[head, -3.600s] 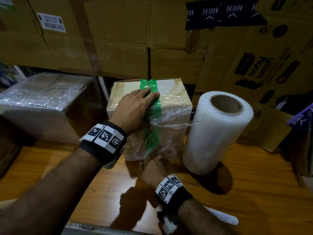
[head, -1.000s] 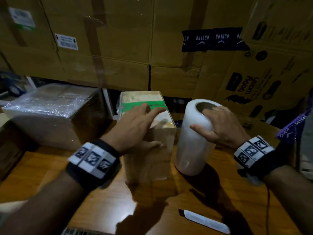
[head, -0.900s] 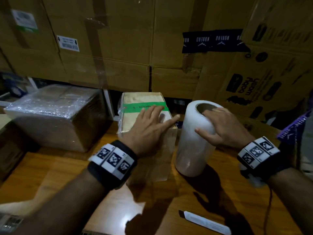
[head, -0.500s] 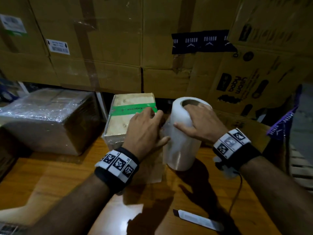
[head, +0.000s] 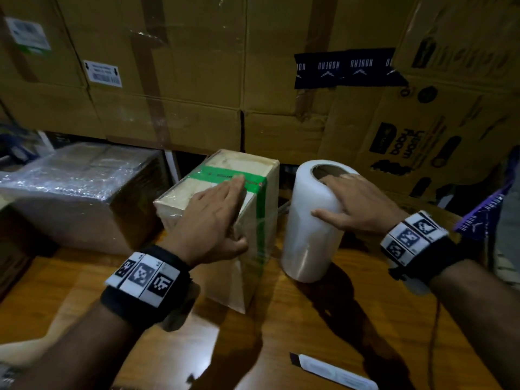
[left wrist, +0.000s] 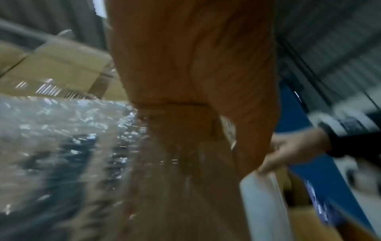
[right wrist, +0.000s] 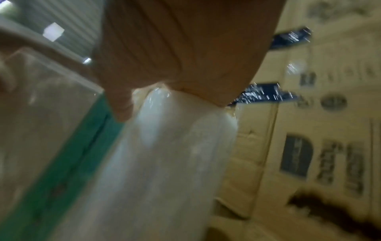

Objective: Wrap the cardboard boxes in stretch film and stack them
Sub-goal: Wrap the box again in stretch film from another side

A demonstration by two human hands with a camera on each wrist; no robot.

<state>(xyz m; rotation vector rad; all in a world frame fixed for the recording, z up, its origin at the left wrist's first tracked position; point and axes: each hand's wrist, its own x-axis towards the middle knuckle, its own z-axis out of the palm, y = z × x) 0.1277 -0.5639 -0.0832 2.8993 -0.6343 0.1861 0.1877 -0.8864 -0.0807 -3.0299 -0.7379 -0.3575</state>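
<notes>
The box (head: 225, 209), banded with green tape (head: 260, 209), stands mid-counter (head: 70, 299), turned corner-on. The left grip (head: 209, 220) lies flat on its top, fingers straight, thumb down the near face. Just right of it stands the film roll (head: 309, 237), upright; the right grip (head: 357, 204) caps its top, fingers spread, thumb on its side. A wrapped box (head: 78, 192) sits at the far left edge, a cutter (head: 332, 371) near the front edge.
</notes>
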